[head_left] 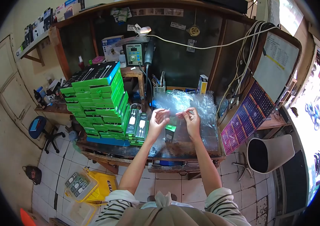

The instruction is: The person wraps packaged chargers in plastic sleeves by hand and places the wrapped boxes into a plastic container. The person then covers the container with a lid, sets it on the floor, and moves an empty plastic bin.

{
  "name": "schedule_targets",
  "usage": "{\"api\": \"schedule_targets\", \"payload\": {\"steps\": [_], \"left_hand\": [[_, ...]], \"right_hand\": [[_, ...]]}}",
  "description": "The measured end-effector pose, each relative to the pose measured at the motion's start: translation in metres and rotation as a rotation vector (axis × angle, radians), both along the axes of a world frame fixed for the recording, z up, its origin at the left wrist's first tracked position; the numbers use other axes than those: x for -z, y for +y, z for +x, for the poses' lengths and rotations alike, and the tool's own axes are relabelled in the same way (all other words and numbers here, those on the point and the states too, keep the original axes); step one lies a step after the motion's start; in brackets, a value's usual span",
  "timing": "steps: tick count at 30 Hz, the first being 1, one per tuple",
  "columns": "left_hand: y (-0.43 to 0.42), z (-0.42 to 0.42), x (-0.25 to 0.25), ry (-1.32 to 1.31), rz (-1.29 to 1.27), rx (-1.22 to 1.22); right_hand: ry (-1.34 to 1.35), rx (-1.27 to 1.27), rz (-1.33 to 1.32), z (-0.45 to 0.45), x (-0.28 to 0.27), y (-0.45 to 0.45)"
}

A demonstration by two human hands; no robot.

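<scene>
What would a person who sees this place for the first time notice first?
Probably the tall stack of green-edged boxes on the left of the workbench, rising well above its surface. Next, perhaps, the shiny clear plastic under and behind the two raised hands, and the bright yellow container on the floor at lower left.

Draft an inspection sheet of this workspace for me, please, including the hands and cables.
Surface: dark desk, worn brown near the front.
Job's things: small green-and-black box; crinkled clear plastic.
Clutter: tall stack of green boxes at left; yellow tub on the floor.
Hands: left hand and right hand raised close together; grip unclear.
Cables: pale cable spans the back panel.
Surroundings: white chair at right.
</scene>
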State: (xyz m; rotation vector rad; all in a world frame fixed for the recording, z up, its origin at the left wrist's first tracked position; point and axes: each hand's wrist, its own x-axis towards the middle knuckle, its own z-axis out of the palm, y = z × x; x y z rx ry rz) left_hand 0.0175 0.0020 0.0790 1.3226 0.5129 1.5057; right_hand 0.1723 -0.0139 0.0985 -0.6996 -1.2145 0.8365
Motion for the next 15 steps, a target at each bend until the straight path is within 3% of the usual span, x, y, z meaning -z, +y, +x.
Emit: {"api": "schedule_targets", "payload": {"steps": [1,4,7,11,15], "left_hand": [[0.003,-0.003,0.01,0.157,0.086,0.035],[0.0,-0.005,0.042,0.435,0.002,0.029],[0.0,0.0,0.058,0.351,-0.057,0.04],[-0.002,0.009,0.05,0.267,-0.104,-0.02],[0.001,0.013,0.05,0.27,-0.089,-0.033]], "right_hand": [[0.009,-0.015,-0.001,0.001,0.001,0.002],[0.044,-0.081,-0.033,0.008,0.009,0.005],[0.064,-0.03,-0.038,0.004,0.022,-0.007],[-0.065,-0.059,-0.158,0.008,0.085,0.001],[-0.052,-0.074,-0.189,0.006,0.086,0.0]]}}
